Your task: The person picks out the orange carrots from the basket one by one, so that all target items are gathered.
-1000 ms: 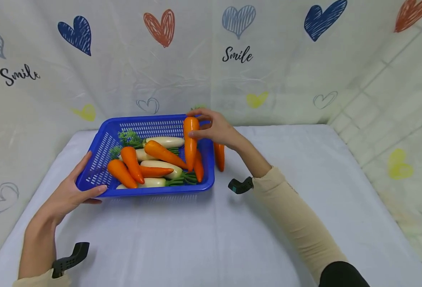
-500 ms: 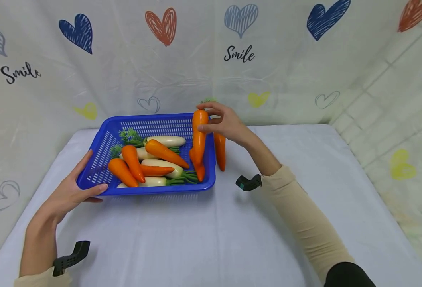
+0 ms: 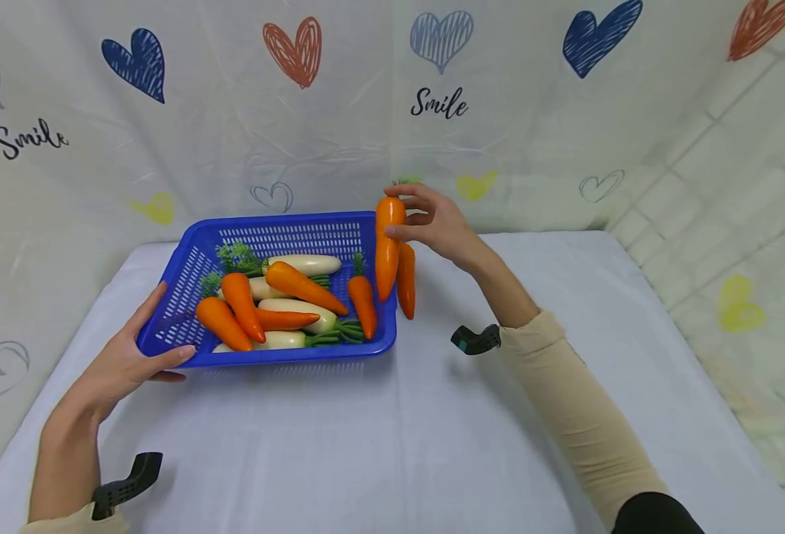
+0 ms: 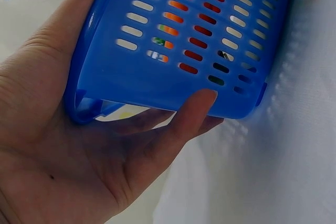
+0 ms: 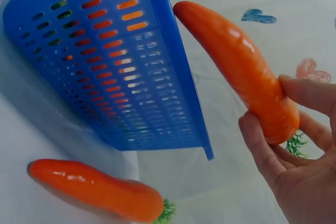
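Held carrot, center of the head frame, over the blue basket's right rim: thick end up at the fingertips, narrow end pointing down, lying on the left side of the right hand. Right hand pinches it near the leafy end, thumb across the front. In the right wrist view its tip overlaps the rim; contact can't be told. Second carrot lies on the white table, just right of the blue basket. Inside the basket, orange carrots lie over and beside white radishes. Left hand, left of frame, grips the basket's left end, thumb at the near corner. Heart-print backdrop across the top.
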`<state>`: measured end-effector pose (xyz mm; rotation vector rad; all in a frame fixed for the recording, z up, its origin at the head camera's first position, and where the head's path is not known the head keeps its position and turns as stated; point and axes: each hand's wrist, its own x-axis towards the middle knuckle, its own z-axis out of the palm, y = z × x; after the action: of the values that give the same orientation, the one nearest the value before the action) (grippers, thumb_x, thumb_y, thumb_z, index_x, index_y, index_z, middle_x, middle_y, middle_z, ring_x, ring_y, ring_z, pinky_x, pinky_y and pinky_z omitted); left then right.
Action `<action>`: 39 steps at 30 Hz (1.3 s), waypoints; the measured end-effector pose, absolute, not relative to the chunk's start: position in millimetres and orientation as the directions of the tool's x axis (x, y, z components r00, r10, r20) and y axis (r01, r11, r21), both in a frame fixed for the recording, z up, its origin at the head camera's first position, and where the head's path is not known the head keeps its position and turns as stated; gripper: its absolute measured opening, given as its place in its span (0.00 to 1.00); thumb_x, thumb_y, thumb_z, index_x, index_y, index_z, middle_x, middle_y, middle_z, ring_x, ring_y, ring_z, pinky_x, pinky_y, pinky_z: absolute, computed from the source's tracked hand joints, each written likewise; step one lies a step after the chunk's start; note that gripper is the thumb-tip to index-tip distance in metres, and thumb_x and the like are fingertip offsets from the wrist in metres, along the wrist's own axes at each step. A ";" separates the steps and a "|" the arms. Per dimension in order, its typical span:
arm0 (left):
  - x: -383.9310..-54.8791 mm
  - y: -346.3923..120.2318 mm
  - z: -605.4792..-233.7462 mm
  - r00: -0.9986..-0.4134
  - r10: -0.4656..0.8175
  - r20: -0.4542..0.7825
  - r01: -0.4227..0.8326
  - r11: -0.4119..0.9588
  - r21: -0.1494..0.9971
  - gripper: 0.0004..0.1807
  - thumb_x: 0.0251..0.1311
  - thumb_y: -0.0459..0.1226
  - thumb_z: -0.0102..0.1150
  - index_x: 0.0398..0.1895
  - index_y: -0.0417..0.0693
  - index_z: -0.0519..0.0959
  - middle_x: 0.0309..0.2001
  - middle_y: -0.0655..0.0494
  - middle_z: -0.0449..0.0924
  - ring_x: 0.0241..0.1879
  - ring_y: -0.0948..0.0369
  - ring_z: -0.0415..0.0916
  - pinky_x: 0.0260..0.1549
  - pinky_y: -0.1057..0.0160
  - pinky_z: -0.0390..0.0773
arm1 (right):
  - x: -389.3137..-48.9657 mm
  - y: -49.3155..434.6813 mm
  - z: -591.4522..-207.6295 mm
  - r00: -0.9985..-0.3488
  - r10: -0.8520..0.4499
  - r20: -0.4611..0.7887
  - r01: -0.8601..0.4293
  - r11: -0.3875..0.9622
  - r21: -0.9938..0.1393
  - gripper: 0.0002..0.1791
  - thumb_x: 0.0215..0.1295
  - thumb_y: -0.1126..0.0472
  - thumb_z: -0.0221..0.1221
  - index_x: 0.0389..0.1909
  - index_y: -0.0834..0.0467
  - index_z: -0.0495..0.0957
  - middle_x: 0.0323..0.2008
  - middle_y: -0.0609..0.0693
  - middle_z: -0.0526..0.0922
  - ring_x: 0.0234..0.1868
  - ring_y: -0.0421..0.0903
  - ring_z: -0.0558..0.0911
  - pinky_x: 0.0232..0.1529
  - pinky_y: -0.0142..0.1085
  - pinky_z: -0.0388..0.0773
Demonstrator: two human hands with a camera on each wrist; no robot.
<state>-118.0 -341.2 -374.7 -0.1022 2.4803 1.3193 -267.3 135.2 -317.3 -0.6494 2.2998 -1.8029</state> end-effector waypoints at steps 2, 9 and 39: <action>-118.1 -341.6 -375.5 -0.943 0.087 -0.322 -0.218 0.569 0.793 0.58 0.72 0.49 0.62 0.79 0.87 0.23 0.82 0.27 0.30 0.52 0.53 0.78 0.41 0.59 0.90 | -267.1 138.7 -317.8 -0.900 -0.410 0.147 -0.238 0.181 -0.954 0.31 0.67 0.60 0.69 0.70 0.48 0.73 0.64 0.55 0.79 0.57 0.52 0.86 0.55 0.42 0.88; -118.8 -341.4 -375.5 -0.941 0.087 -0.328 -0.222 0.574 0.788 0.57 0.72 0.49 0.61 0.79 0.86 0.22 0.82 0.26 0.30 0.51 0.54 0.78 0.41 0.60 0.90 | -265.2 152.0 -320.1 -0.909 -0.391 0.143 -0.226 0.176 -0.958 0.31 0.68 0.61 0.68 0.70 0.50 0.73 0.65 0.55 0.79 0.57 0.53 0.85 0.51 0.37 0.88; -117.3 -338.9 -372.9 -0.945 0.087 -0.316 -0.213 0.567 0.795 0.58 0.72 0.48 0.62 0.79 0.86 0.23 0.82 0.27 0.30 0.52 0.53 0.78 0.41 0.59 0.90 | -277.3 190.5 -365.9 -0.947 -0.321 0.021 -0.119 0.288 -0.950 0.31 0.68 0.61 0.68 0.71 0.52 0.72 0.67 0.58 0.76 0.60 0.57 0.83 0.50 0.32 0.87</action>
<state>-117.3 -338.9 -372.9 -0.1032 2.4833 1.3235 -277.3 190.5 -365.9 -0.4106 2.3758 -1.7293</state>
